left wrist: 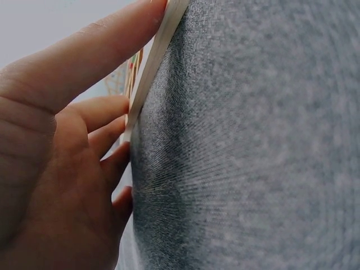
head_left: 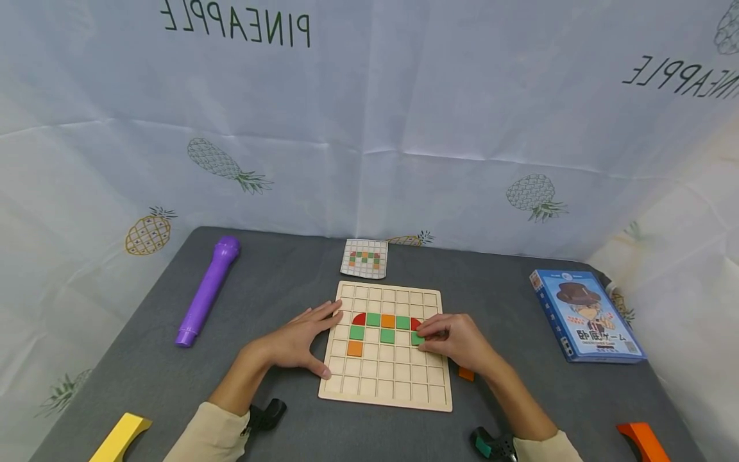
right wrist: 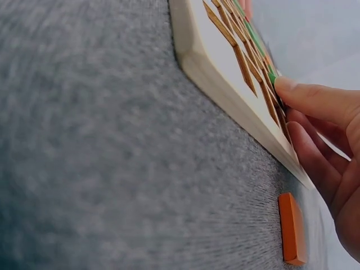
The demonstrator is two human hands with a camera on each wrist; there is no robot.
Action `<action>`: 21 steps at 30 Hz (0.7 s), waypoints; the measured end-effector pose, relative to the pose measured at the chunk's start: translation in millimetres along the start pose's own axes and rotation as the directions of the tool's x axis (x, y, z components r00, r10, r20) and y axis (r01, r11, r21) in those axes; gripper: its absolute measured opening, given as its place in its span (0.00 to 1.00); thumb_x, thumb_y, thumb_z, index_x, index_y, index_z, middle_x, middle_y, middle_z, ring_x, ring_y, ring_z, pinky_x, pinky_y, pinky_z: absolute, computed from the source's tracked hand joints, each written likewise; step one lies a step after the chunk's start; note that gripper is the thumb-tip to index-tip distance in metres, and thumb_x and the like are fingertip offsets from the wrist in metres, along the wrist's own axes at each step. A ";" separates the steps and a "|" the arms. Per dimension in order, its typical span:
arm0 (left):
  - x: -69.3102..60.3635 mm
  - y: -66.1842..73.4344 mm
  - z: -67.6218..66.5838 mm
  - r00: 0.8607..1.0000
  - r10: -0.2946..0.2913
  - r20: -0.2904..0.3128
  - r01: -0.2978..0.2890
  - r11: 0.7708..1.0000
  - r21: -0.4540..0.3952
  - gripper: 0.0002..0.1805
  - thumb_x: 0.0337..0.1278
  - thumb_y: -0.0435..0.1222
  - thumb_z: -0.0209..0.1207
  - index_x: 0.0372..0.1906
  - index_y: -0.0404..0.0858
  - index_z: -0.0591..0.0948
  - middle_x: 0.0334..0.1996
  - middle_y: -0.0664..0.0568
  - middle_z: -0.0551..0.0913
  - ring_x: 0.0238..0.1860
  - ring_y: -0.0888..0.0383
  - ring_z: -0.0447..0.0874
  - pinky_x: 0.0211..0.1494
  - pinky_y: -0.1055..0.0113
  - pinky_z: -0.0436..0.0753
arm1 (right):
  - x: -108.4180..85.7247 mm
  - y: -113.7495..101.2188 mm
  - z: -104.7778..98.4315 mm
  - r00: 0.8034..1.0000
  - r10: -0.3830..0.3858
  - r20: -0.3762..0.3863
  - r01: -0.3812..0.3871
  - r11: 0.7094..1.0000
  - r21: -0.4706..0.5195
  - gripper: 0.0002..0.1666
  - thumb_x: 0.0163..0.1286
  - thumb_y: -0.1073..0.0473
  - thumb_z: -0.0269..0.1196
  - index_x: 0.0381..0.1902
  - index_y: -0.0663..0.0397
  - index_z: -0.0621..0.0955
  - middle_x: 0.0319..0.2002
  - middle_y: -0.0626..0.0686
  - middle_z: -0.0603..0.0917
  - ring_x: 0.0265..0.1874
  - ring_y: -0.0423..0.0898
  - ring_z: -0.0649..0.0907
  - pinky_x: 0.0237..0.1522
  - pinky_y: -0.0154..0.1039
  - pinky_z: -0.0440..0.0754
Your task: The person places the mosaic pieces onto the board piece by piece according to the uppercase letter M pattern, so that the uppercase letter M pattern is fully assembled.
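Observation:
A wooden grid board (head_left: 392, 388) lies on the grey table, with red, green and orange tiles in several of its cells. My left hand (head_left: 297, 340) is spread at the board's left side; its thumb and fingertips touch the edge. Over the right part of the board, my right hand (head_left: 456, 340) pinches a green square tile (head_left: 417, 338), just below a red rounded tile (head_left: 415, 323) partly covered by the fingers. In the right wrist view the thumb presses on the green tile's edge. An orange square tile (head_left: 355, 348) sits in a left cell.
A loose orange block (head_left: 466, 374) lies beside the board near my right wrist. Behind the board is a small pattern card (head_left: 364, 258). A purple microphone-shaped stick (head_left: 208, 292) lies left, a blue game box (head_left: 587, 316) right. Yellow (head_left: 120, 438) and orange (head_left: 643, 441) arched blocks are near the front.

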State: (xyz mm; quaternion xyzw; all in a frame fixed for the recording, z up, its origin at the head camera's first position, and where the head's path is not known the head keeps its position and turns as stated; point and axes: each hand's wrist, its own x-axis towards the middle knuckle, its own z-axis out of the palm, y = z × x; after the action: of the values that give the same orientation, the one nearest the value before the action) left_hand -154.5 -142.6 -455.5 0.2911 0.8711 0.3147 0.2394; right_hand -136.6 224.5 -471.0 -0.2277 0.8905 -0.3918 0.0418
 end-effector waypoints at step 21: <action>-1.4 2.5 -1.6 1.000 0.023 -0.004 -0.023 1.000 -0.004 0.64 0.39 0.50 0.79 0.80 0.33 0.57 0.84 0.43 0.46 0.84 0.37 0.41 0.82 0.33 0.42 | -0.1 1.0 3.0 1.000 -0.009 0.013 0.009 1.000 0.005 0.09 0.59 0.58 0.76 0.39 0.49 0.92 0.46 0.51 0.90 0.38 0.38 0.86 0.33 0.29 0.82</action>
State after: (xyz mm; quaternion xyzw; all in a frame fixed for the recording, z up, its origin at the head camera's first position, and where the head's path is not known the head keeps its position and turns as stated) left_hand -153.6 -142.6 -452.4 0.3001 0.8675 0.3199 0.2347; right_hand -136.2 223.1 -473.7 -0.2343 0.8882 -0.3924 0.0464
